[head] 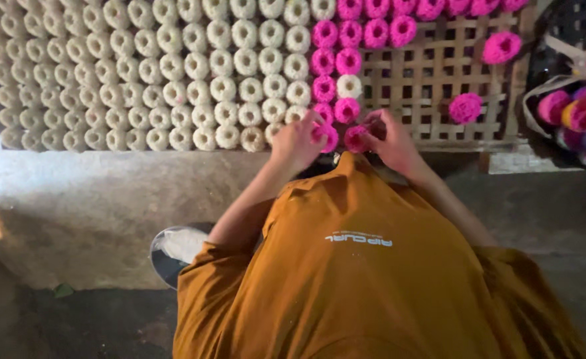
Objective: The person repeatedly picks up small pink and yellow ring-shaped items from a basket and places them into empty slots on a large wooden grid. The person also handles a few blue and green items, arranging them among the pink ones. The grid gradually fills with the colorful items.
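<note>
A wooden lattice frame (432,73) stands against the wall. Its left part is filled with rows of cream fluffy rings (173,73), and a column of pink rings (324,61) runs beside them. My left hand (297,141) rests on a pink ring (328,137) at the frame's bottom edge. My right hand (389,141) pinches another pink ring (356,138) just to its right. My orange shirt (366,266) fills the lower view.
Two loose pink rings (466,108) sit on the bare lattice at right. A dark basket (575,100) of pink, orange and purple rings stands far right. A bowl (173,249) lies on the grey floor by my left elbow.
</note>
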